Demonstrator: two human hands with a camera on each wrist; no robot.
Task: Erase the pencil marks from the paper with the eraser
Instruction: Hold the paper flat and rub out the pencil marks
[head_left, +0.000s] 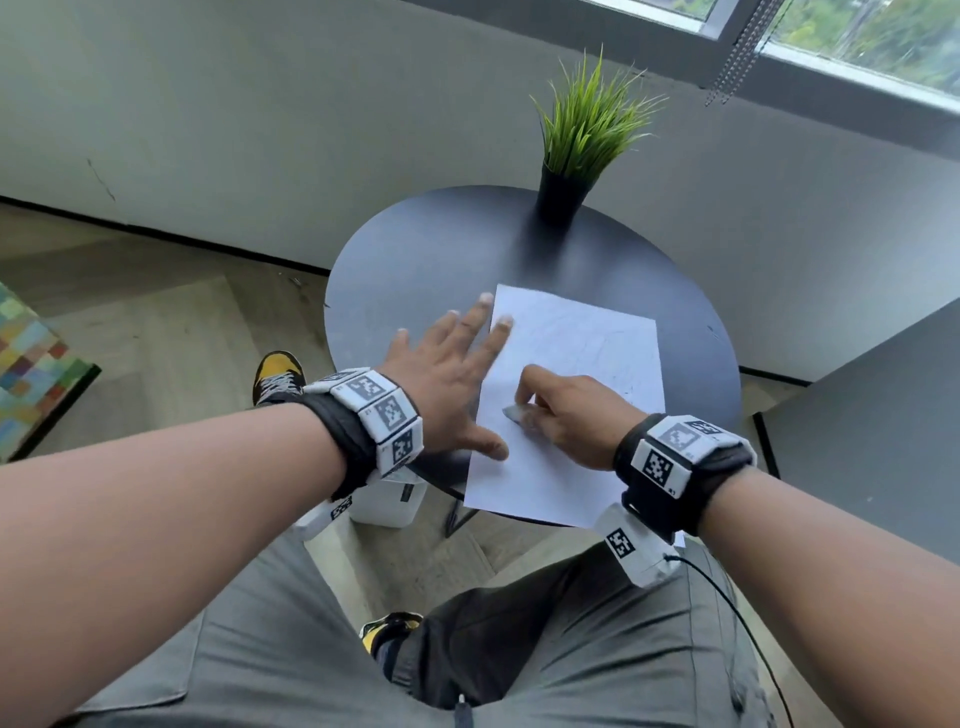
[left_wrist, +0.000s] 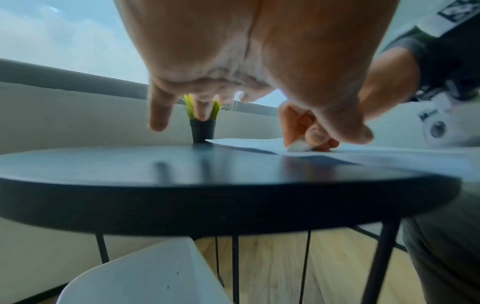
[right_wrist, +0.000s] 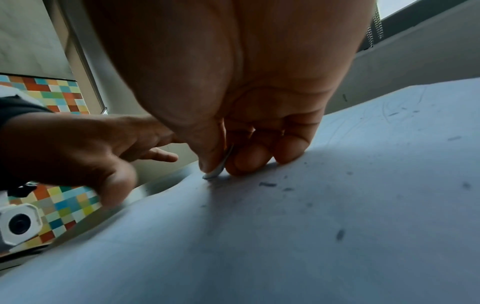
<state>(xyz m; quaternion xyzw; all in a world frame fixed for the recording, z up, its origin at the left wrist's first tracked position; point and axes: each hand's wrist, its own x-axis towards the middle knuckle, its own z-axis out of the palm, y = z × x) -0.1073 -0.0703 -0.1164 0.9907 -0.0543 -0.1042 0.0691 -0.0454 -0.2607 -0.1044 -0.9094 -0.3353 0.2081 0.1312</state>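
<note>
You are seated at a round black table that fills the middle of the head view, with a potted grass plant at its far edge, toward the upper middle of the frame. A white sheet of paper lies on the table at centre right, its near edge hanging just past the table rim.

Your right hand, at centre right, pinches a small white eraser between thumb and curled fingers, with the eraser's tip pressed onto the paper's left middle part. In the right wrist view the eraser shows as a thin pale edge touching the sheet.

Your left hand, left of centre, is spread flat with straight fingers and grasps nothing. Its thumb and one fingertip lie on the paper's left edge; the other fingers reach over bare table. Whether the palm presses down cannot be told.

Judging progress: erasing looks under way, not finished. Faint pencil marks remain across the sheet's upper half, and dark crumbs and strokes lie scattered near the eraser. The near part of the sheet looks mostly clean, so the far area is probably what is left.
</note>
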